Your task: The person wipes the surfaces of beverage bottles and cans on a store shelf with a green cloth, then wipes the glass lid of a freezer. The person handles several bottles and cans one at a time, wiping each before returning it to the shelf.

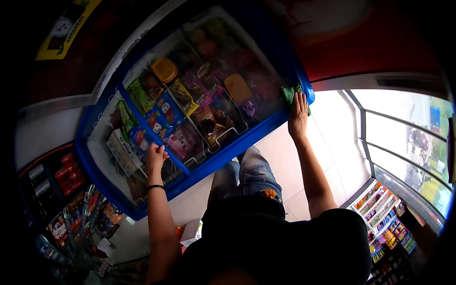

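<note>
Before me stands a chest freezer with a blue frame (233,149) and a glass top. Through the glass show bagged ice-cream packs (185,98), two orange-yellow lids or tubs (237,87), and wire dividers (224,134). At the freezer's right corner my right hand (300,110) lies flat with fingers extended, pressing a green cloth (290,93) against the blue rim. My left hand (156,156) is at the blue crossbar (137,114) of the glass top, its fingers curled. Whether those fingers grip the bar cannot be told. A dark band circles the left wrist.
Drink cans (69,172) and packaged goods (71,221) fill shelves at left. An open carton (191,231) sits on the floor near my legs. A snack rack (383,217) stands at lower right beside a bright glass door or window (402,142). Pale tiles (285,171) cover the floor.
</note>
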The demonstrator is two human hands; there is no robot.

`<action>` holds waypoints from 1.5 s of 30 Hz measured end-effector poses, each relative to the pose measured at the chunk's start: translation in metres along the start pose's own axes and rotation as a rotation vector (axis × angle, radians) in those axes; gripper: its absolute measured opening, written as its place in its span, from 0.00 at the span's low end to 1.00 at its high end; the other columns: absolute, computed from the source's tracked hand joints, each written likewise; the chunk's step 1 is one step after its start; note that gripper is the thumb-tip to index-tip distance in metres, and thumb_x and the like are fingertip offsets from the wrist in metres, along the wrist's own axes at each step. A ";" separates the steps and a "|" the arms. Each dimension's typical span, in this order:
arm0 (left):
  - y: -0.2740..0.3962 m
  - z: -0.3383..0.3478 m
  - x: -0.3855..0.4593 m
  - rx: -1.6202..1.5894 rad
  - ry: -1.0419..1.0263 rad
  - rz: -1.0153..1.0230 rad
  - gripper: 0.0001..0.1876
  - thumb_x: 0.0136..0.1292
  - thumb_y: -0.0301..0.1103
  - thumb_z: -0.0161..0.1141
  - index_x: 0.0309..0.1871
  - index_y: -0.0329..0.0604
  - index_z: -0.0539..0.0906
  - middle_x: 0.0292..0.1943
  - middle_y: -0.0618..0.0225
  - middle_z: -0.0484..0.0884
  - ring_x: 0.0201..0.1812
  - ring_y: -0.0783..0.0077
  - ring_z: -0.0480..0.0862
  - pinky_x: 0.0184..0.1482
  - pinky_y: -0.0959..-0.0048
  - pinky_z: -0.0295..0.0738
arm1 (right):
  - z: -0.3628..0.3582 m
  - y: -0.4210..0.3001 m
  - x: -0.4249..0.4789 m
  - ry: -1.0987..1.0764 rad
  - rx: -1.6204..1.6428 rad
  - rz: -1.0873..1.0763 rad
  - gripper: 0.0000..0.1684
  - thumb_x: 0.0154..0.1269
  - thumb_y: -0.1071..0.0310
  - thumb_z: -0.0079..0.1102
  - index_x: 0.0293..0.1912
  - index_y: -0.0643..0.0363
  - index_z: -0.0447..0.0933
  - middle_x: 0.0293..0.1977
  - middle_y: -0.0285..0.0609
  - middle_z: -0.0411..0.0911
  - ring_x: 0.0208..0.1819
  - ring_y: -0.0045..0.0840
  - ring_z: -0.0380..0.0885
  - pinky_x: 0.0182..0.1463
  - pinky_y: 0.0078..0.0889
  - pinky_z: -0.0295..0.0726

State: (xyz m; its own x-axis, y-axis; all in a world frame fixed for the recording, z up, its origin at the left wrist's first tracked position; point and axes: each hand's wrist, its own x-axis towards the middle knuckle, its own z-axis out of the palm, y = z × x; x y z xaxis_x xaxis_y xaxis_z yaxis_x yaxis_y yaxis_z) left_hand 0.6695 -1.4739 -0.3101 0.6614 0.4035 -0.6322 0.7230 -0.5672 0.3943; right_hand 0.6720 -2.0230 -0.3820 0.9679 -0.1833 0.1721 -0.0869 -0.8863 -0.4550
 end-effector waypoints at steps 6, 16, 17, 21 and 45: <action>-0.017 0.009 -0.010 0.033 0.111 0.127 0.08 0.80 0.35 0.60 0.50 0.39 0.79 0.34 0.64 0.88 0.32 0.71 0.89 0.37 0.69 0.84 | 0.041 -0.103 -0.079 -0.001 0.222 0.020 0.33 0.75 0.75 0.45 0.77 0.58 0.67 0.80 0.49 0.63 0.84 0.47 0.53 0.86 0.56 0.46; -0.108 0.092 -0.179 -0.136 0.123 0.242 0.26 0.81 0.26 0.51 0.79 0.41 0.64 0.40 0.58 0.87 0.35 0.67 0.87 0.43 0.67 0.84 | 0.090 -0.257 -0.213 -0.409 0.251 -0.660 0.41 0.69 0.72 0.53 0.80 0.55 0.61 0.83 0.41 0.57 0.86 0.35 0.49 0.87 0.47 0.48; -0.126 0.098 -0.192 -0.088 0.064 0.229 0.27 0.81 0.26 0.51 0.80 0.41 0.63 0.44 0.54 0.88 0.38 0.60 0.90 0.46 0.63 0.85 | 0.089 -0.254 -0.210 -0.420 0.283 -0.705 0.40 0.70 0.72 0.53 0.80 0.55 0.61 0.83 0.42 0.57 0.86 0.35 0.51 0.87 0.47 0.48; -0.220 0.104 -0.209 0.322 0.050 0.480 0.29 0.76 0.25 0.54 0.79 0.43 0.67 0.49 0.45 0.88 0.45 0.42 0.89 0.48 0.52 0.84 | 0.088 -0.208 -0.190 -0.427 0.313 -0.881 0.36 0.74 0.69 0.48 0.80 0.55 0.63 0.81 0.44 0.61 0.83 0.37 0.57 0.87 0.46 0.51; -0.076 0.199 -0.190 0.022 -0.281 0.184 0.20 0.77 0.32 0.56 0.68 0.41 0.79 0.47 0.52 0.91 0.48 0.59 0.92 0.53 0.60 0.86 | 0.009 0.051 0.079 0.339 0.201 0.128 0.29 0.76 0.73 0.42 0.72 0.63 0.73 0.70 0.62 0.73 0.74 0.56 0.69 0.77 0.52 0.69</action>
State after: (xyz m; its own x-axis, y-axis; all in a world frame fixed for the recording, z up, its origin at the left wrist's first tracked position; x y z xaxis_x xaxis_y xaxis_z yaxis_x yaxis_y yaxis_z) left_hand 0.4493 -1.6497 -0.3530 0.6977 0.0806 -0.7118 0.5898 -0.6286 0.5069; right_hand 0.7461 -2.0786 -0.3991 0.8170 -0.4461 0.3654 -0.1215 -0.7526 -0.6472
